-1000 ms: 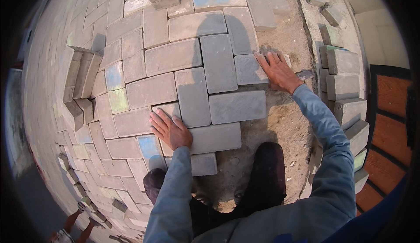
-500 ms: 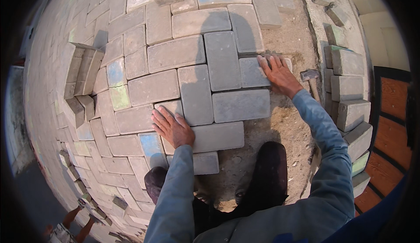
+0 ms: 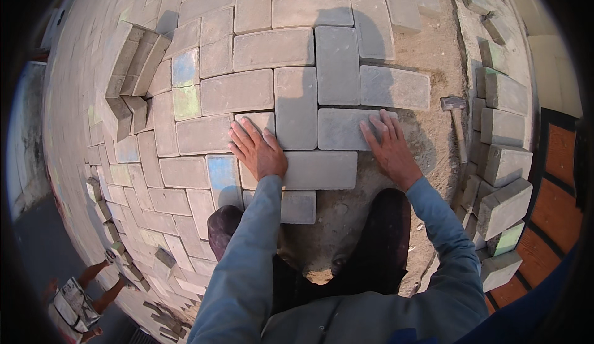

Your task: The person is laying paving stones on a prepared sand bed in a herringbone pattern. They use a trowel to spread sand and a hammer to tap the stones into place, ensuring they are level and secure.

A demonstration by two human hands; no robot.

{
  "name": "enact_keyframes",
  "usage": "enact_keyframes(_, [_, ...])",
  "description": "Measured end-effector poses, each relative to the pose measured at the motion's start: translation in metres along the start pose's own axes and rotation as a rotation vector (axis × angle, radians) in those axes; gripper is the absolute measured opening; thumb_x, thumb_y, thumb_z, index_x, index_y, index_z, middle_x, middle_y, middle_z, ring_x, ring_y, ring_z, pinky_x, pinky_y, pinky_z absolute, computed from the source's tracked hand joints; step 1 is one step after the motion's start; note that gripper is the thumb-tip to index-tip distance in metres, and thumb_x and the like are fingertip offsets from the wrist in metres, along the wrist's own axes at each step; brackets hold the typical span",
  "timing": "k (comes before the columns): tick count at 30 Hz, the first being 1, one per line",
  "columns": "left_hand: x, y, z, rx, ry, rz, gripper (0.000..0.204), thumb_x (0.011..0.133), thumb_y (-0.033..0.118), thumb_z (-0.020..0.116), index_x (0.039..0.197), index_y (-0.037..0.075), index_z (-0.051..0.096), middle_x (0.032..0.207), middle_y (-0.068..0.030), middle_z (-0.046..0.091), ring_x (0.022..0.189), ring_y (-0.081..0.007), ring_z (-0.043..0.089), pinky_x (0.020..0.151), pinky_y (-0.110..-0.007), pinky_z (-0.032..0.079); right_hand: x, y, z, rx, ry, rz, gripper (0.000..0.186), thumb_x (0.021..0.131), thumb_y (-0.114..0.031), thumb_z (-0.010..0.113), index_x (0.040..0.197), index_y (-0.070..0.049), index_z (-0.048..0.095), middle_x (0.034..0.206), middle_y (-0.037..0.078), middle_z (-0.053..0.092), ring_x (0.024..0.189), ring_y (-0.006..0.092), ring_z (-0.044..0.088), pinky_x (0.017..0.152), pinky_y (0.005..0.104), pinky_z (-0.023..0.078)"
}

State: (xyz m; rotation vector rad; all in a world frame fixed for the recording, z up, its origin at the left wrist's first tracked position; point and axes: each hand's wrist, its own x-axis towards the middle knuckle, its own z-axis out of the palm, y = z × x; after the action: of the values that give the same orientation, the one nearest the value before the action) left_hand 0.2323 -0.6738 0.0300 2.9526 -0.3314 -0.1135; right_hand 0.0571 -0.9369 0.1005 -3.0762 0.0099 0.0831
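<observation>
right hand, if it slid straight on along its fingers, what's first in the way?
The right hand lies flat on a grey paver, fingers pointing up the picture. Straight on, it would probably first meet the loose paver lying crosswise just beyond. The hammer on the sand lies off to its right, outside that line.

A grey rectangular paver [image 3: 346, 129] was laid flat, lengthwise, at the sand edge of the paving, just beside an upright paver [image 3: 296, 107] and above another flat paver [image 3: 318, 169].
</observation>
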Motion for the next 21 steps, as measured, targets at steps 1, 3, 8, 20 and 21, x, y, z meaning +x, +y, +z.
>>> enact_keyframes(1, [0.000,0.001,0.000,-0.001,-0.003,0.003,0.068,0.109,0.033,0.037,0.165,0.002,0.016,0.172,-0.0237,0.012,0.160,-0.0391,0.008,0.129,-0.053,0.003,0.001,-0.004,0.000,-0.065,-0.001,-0.001,0.070,0.088,-0.007,0.066,0.154,-0.002,0.042,0.151,0.023,0.044,0.146,0.0460,0.037,0.120,0.0571,0.033])
enact_keyframes(3, [-0.001,-0.002,0.002,0.000,0.009,0.006,0.068,0.109,0.032,0.037,0.165,0.002,0.016,0.172,-0.0240,0.013,0.160,-0.0393,0.008,0.129,-0.053,0.003,0.016,-0.004,-0.011,0.016,-0.106,0.020,0.070,0.089,-0.009,0.064,0.155,-0.002,0.041,0.152,0.024,0.043,0.146,0.0459,0.037,0.120,0.0556,0.034])
enact_keyframes(8, [-0.002,-0.003,0.001,0.003,0.019,-0.003,0.068,0.108,0.032,0.039,0.165,0.002,0.017,0.171,-0.0242,0.015,0.160,-0.0398,0.009,0.129,-0.054,0.003,0.021,-0.009,0.013,-0.213,-0.120,-0.031,0.072,0.091,-0.014,0.063,0.156,0.002,0.038,0.151,0.027,0.044,0.142,0.0458,0.041,0.116,0.0522,0.037])
enact_keyframes(20, [0.002,-0.004,0.000,-0.029,-0.004,-0.009,0.070,0.108,0.034,0.038,0.165,0.002,0.016,0.172,-0.0247,0.012,0.160,-0.0404,0.006,0.129,-0.055,0.002,0.041,-0.001,0.019,0.096,-0.048,-0.001,0.094,0.063,-0.026,0.085,0.144,0.005,0.046,0.128,0.025,0.050,0.125,0.0438,0.047,0.111,0.0573,0.036])
enact_keyframes(21, [0.001,-0.004,0.000,-0.026,0.001,-0.005,0.069,0.108,0.033,0.038,0.165,0.001,0.016,0.171,-0.0251,0.013,0.160,-0.0405,0.007,0.129,-0.054,0.002,0.040,0.000,0.018,0.125,-0.057,0.008,0.095,0.062,-0.028,0.086,0.142,0.004,0.047,0.128,0.025,0.050,0.125,0.0440,0.047,0.111,0.0579,0.036])
